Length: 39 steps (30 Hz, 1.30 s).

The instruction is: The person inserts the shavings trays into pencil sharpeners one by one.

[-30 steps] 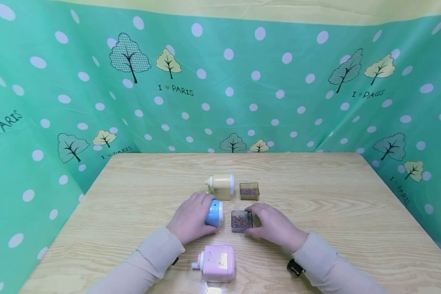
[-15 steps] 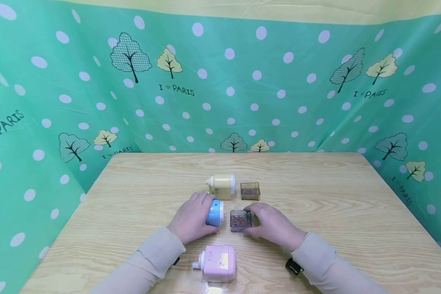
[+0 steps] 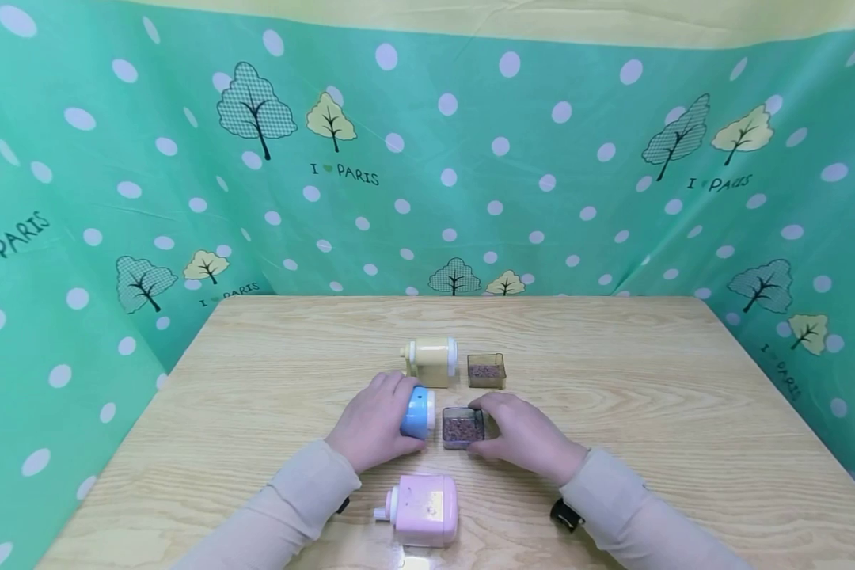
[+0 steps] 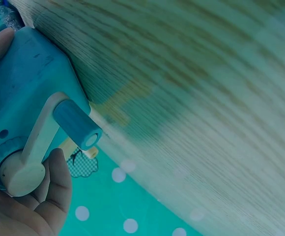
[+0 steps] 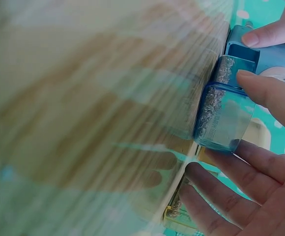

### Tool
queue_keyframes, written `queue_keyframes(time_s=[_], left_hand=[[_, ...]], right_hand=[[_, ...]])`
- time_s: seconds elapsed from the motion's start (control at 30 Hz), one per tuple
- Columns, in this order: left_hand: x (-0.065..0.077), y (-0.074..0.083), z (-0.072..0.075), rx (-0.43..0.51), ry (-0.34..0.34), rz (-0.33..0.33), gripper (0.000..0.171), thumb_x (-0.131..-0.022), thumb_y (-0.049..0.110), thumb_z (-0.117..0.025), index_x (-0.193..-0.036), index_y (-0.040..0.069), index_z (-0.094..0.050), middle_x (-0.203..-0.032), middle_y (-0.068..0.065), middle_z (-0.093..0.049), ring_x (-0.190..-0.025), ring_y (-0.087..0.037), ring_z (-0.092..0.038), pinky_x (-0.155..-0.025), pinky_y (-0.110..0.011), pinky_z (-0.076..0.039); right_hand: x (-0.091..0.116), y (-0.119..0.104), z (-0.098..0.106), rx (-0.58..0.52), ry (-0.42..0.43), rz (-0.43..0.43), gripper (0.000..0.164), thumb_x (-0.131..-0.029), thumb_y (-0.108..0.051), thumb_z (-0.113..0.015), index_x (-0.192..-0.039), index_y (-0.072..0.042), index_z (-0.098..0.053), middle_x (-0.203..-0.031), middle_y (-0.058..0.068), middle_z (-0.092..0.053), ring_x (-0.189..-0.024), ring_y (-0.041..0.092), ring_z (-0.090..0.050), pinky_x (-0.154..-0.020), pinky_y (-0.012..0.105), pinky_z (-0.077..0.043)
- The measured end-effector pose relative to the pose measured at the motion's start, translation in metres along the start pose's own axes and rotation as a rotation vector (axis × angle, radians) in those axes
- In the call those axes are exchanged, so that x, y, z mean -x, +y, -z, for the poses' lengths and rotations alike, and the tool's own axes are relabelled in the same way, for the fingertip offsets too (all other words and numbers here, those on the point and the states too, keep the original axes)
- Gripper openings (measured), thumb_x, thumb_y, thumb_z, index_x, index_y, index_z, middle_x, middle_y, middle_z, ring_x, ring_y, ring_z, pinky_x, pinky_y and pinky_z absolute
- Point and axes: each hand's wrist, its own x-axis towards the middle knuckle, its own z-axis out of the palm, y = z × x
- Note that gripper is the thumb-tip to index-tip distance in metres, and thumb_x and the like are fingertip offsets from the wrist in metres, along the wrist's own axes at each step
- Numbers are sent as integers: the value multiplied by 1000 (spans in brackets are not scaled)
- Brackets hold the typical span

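Note:
My left hand (image 3: pixel 374 425) grips a blue crank pencil sharpener (image 3: pixel 415 413) standing on the table. Its white crank with a blue knob (image 4: pixel 77 124) shows in the left wrist view. My right hand (image 3: pixel 530 437) pinches a clear shavings drawer (image 3: pixel 463 430) between thumb and fingers, just right of the sharpener. Dark shavings lie inside the drawer. In the right wrist view, the drawer's end is close to the open slot (image 5: pixel 243 52) in the sharpener's body; I cannot tell whether it has entered. The hand hides the sharpener's left side in the head view.
Behind the blue sharpener stands a yellow pencil sharpener (image 3: pixel 431 360), with its drawer (image 3: pixel 486 372) of shavings to its right. A pink pencil sharpener (image 3: pixel 424 511) stands nearer the front. A green dotted curtain (image 3: pixel 442 158) rises behind the wooden table (image 3: pixel 613 356).
My right hand has slid the drawer a little to the left, narrowing the gap to the blue sharpener. The left hand keeps its grip in place.

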Motion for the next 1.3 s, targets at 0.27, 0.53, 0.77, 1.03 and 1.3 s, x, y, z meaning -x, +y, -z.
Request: queue_keyframes(time_s=[0.27, 0.53, 0.77, 1.03, 1.3], left_hand=[[-1, 0, -1, 4, -2, 7, 80, -68, 43, -85, -130, 0, -58, -113, -11, -61, -99, -24, -54, -86, -41, -54], [-1, -1, -2, 6, 3, -2, 82, -67, 45, -85, -130, 0, -57, -114, -11, -61, -99, -24, -54, -85, -41, -54], [-1, -1, -3, 1, 13, -12, 82, -66, 47, -85, -128, 1, -58, -113, -10, -61, -99, -24, -54, -86, -41, -54], [0, -1, -2, 1, 22, -18, 80, -66, 45, -86, -127, 1, -58, -113, -11, -61, -100, -24, -54, -86, -42, -54], [0, -1, -2, 6, 18, -12, 79, -66, 44, -86, -126, 2, -58, -113, -10, -60, -100, -24, -54, -86, -42, -54]], right_hand=[[-4, -2, -2, -3, -5, 29, 66, -73, -27, -84, -129, 3, -65, -127, 20, -67, -116, 35, -63, -102, 52, -48], [-6, -3, -5, -11, -4, 60, 65, -74, -24, -83, -129, 4, -64, -128, 21, -66, -117, 36, -62, -102, 52, -47], [-9, -5, -6, -37, -3, 73, 65, -76, -24, -82, -130, 6, -63, -129, 22, -65, -117, 37, -61, -102, 53, -48], [-10, -7, -8, -62, 7, 67, 65, -76, -23, -82, -130, 7, -62, -129, 23, -65, -118, 37, -61, -101, 52, -48], [-14, -9, -10, -55, 0, 74, 64, -76, -24, -82, -130, 6, -63, -126, 21, -67, -110, 31, -64, -96, 47, -52]])
